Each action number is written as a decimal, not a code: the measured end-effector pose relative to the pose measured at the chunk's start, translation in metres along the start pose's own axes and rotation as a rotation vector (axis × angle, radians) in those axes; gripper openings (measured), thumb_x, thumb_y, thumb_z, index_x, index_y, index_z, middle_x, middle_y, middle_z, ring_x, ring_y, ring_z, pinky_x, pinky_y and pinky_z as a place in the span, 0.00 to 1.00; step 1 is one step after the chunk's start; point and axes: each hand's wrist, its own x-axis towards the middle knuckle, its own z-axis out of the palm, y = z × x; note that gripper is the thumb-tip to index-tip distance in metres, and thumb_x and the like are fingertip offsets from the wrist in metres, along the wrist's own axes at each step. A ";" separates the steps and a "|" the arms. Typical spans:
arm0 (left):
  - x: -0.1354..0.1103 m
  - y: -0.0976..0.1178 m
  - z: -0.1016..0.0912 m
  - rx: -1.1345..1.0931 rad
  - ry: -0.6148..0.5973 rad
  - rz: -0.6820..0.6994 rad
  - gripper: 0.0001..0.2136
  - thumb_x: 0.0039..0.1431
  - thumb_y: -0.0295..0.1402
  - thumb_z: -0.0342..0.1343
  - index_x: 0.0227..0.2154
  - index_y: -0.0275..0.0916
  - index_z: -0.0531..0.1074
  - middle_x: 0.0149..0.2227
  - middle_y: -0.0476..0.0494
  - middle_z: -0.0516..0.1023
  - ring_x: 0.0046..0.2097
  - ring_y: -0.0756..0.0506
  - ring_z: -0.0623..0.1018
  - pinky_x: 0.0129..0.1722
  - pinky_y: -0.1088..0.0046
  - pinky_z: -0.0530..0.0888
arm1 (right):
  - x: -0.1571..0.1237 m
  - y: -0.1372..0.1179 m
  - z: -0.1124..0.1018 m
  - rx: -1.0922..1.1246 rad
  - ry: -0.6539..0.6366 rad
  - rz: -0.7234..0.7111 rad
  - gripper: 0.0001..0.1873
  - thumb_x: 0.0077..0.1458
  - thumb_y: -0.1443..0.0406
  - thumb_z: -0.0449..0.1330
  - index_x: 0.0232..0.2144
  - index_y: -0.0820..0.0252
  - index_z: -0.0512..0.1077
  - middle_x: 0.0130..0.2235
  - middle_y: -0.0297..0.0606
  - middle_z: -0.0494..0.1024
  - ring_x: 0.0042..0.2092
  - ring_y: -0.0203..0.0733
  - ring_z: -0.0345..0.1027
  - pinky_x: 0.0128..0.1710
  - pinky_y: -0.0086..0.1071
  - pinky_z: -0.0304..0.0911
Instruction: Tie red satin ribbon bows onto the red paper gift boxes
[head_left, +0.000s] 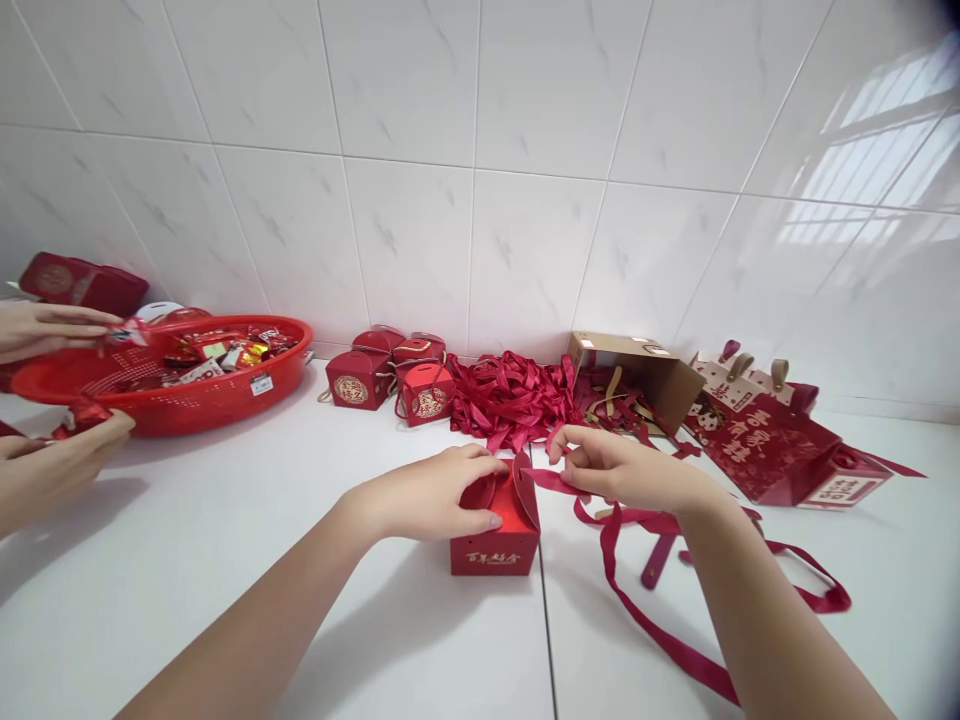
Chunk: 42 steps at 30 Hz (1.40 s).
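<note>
In front of me on the white table stands a small red gift box with gold characters and curved top flaps. My left hand grips the top of it, thumb on the near side and fingers over the flaps. A dark red ribbon runs from the box's right flap to my right hand, whose fingers pinch it. The rest of the ribbon trails in loops over the table under my right forearm. Next to it lies a short purple-red strap.
Another person's hands hold wrapped sweets by a red plastic basket at the left. Several closed red boxes, a ribbon pile, a cardboard box and red gift bags line the wall.
</note>
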 end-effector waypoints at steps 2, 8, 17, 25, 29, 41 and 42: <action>0.000 -0.001 0.000 -0.012 -0.007 0.013 0.23 0.54 0.41 0.53 0.55 0.50 0.66 0.53 0.45 0.70 0.45 0.42 0.74 0.39 0.72 0.70 | 0.001 0.002 0.001 -0.015 -0.022 -0.002 0.04 0.57 0.65 0.52 0.36 0.56 0.61 0.24 0.26 0.63 0.25 0.30 0.52 0.24 0.24 0.50; 0.000 0.000 0.000 -0.052 0.006 0.065 0.24 0.53 0.39 0.54 0.55 0.50 0.67 0.53 0.45 0.70 0.44 0.42 0.75 0.37 0.73 0.70 | 0.004 0.006 0.004 -0.022 -0.048 -0.014 0.04 0.56 0.65 0.53 0.36 0.55 0.60 0.24 0.26 0.64 0.25 0.30 0.55 0.25 0.24 0.54; 0.004 0.000 0.007 -0.078 0.046 0.093 0.19 0.56 0.40 0.52 0.52 0.49 0.69 0.53 0.43 0.69 0.51 0.40 0.71 0.45 0.68 0.70 | 0.006 0.001 0.008 0.000 -0.009 -0.055 0.05 0.55 0.68 0.53 0.36 0.57 0.61 0.22 0.26 0.61 0.24 0.31 0.53 0.23 0.24 0.50; 0.017 0.007 0.018 -0.177 0.256 0.136 0.12 0.60 0.38 0.48 0.34 0.42 0.76 0.49 0.44 0.72 0.47 0.42 0.74 0.47 0.66 0.71 | 0.009 0.005 0.011 -0.053 0.012 -0.040 0.07 0.54 0.69 0.52 0.37 0.56 0.62 0.23 0.26 0.64 0.24 0.31 0.53 0.22 0.24 0.49; 0.018 0.005 0.020 -0.213 0.305 0.118 0.12 0.58 0.40 0.50 0.32 0.42 0.76 0.48 0.43 0.73 0.46 0.41 0.75 0.46 0.65 0.72 | 0.011 0.006 0.013 -0.097 0.023 -0.050 0.08 0.54 0.68 0.52 0.38 0.55 0.63 0.23 0.26 0.66 0.24 0.31 0.55 0.22 0.24 0.50; 0.023 0.009 0.017 -0.279 0.371 0.061 0.08 0.58 0.35 0.49 0.27 0.40 0.70 0.47 0.45 0.72 0.48 0.42 0.73 0.47 0.65 0.71 | 0.017 0.012 0.015 -0.232 0.150 -0.149 0.19 0.56 0.60 0.56 0.51 0.53 0.64 0.41 0.37 0.73 0.38 0.39 0.67 0.36 0.33 0.63; 0.023 0.010 0.016 -0.306 0.404 0.038 0.08 0.58 0.36 0.50 0.28 0.41 0.70 0.50 0.45 0.70 0.50 0.41 0.72 0.47 0.65 0.71 | 0.018 0.013 0.016 -0.229 0.180 -0.185 0.23 0.56 0.58 0.57 0.54 0.51 0.63 0.45 0.39 0.72 0.42 0.41 0.67 0.41 0.36 0.63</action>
